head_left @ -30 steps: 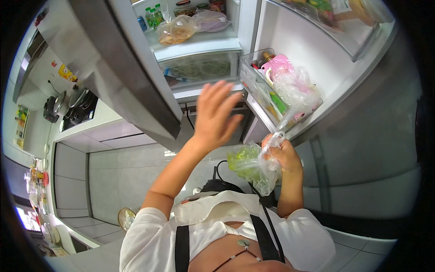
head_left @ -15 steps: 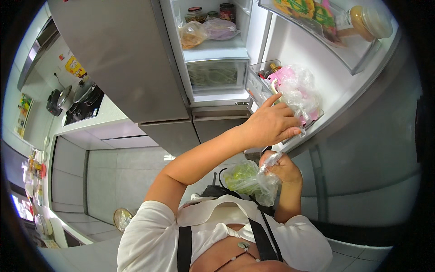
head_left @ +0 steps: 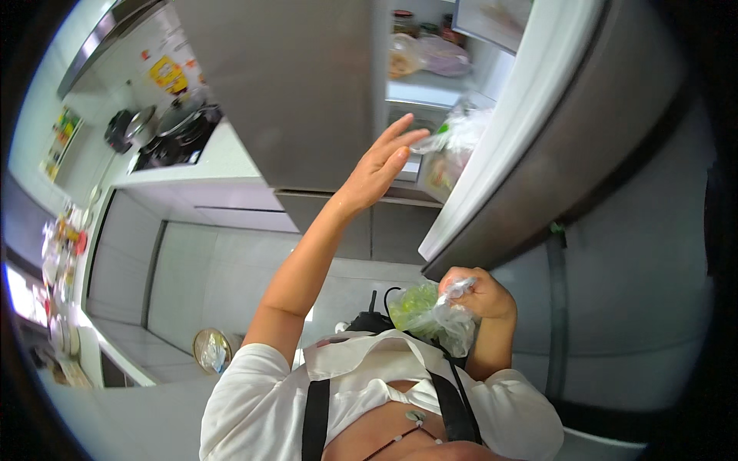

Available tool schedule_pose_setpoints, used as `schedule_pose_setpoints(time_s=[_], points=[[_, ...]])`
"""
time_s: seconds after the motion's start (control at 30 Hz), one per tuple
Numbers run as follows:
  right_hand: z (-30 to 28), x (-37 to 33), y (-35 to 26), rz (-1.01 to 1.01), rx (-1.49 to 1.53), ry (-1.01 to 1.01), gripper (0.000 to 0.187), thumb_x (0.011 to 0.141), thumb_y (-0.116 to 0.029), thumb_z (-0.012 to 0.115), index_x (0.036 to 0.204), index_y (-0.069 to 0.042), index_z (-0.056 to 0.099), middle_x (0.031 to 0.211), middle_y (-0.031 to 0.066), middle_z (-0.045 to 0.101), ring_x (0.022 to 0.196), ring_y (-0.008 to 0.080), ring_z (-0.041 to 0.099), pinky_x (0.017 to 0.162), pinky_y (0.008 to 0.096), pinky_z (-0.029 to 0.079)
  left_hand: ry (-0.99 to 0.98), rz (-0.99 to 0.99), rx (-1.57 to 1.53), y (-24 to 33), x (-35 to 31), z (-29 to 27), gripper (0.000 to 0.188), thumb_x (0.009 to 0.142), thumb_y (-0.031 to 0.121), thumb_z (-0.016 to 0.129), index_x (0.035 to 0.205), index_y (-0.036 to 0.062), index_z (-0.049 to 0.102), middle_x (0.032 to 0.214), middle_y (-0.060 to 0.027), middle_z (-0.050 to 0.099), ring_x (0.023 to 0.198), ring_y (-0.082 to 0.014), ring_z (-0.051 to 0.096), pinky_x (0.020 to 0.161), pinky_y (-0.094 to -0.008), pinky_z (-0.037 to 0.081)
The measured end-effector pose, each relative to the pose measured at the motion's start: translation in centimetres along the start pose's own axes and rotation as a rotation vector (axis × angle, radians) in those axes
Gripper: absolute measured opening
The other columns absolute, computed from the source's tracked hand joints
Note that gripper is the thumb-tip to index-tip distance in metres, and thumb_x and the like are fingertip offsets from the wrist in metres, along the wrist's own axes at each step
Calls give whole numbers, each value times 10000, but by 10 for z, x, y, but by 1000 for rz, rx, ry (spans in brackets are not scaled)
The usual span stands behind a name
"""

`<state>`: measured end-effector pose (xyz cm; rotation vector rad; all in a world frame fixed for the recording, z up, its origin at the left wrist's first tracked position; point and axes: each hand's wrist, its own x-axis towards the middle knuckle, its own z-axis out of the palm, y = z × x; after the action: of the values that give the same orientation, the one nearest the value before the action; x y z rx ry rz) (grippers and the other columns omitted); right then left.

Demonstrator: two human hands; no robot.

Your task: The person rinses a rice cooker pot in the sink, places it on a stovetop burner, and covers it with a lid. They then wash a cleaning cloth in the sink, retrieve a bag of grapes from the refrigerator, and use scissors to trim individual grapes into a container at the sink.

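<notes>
Low in the frame, right of centre, I have the clear plastic bag [head_left: 453, 326] by its gathered neck, probably because that closes the mouth and lets the green produce [head_left: 415, 303] hang loose inside, unsqueezed. It sits below the refrigerator door [head_left: 530, 138], which slants part-open across the upper right; holding it this low likely leaves the door room to swing. Behind the door's edge, a whitish plastic bag [head_left: 467, 123] bulges from the door bin [head_left: 437, 173], seemingly piled higher than the bin's wall. On the shelf [head_left: 419, 79] at top centre, a pale purple bag [head_left: 446, 59] lies beside a bag of tan food [head_left: 403, 55], with jars [head_left: 403, 21] behind.

My right hand [head_left: 480, 296] is a fist, fingers curled fully around the bunched plastic. My left hand [head_left: 377, 165], above centre, is spread, fingers extended, gripping nothing; its fingertips are just beside the whitish plastic, and I cannot tell whether they touch.
</notes>
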<state>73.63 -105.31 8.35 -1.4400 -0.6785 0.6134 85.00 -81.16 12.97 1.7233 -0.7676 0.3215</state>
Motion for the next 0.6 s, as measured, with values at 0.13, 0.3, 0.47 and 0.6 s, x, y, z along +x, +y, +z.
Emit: schedule_pose_setpoints(time_s=[0.13,0.3,0.47,0.6], points=[[33,25,-20,6,75,-28,109,751,-35,590,852,-24,550,747,-15,529,680,50,462,602,190,378,171,-35,150,29,-65,-50,448,895,351,370,1201,33,449,1273,-127,385,1212,-244,319,995,-342,227],[88,21,-109,66,107,-53,113,744,-89,619,811,-37,544,764,3,540,678,66,493,614,192,393,363,-370,37,135,-171,-76,343,877,244,453,1138,26,495,1149,-99,489,1054,-192,472,893,-308,366],[179,-9,-141,-14,156,13,154,773,-166,618,800,-48,523,707,5,504,621,72,461,563,200,366,652,-634,-36,244,-299,-67,290,866,206,462,1074,19,537,1016,-68,567,1003,-158,510,875,-297,382],[228,-19,-190,-12,114,10,173,800,-194,594,836,-49,506,687,-3,503,592,51,467,519,175,361,827,-591,-59,328,-346,-67,275,861,207,474,1043,15,551,999,-56,574,972,-144,527,845,-281,402]])
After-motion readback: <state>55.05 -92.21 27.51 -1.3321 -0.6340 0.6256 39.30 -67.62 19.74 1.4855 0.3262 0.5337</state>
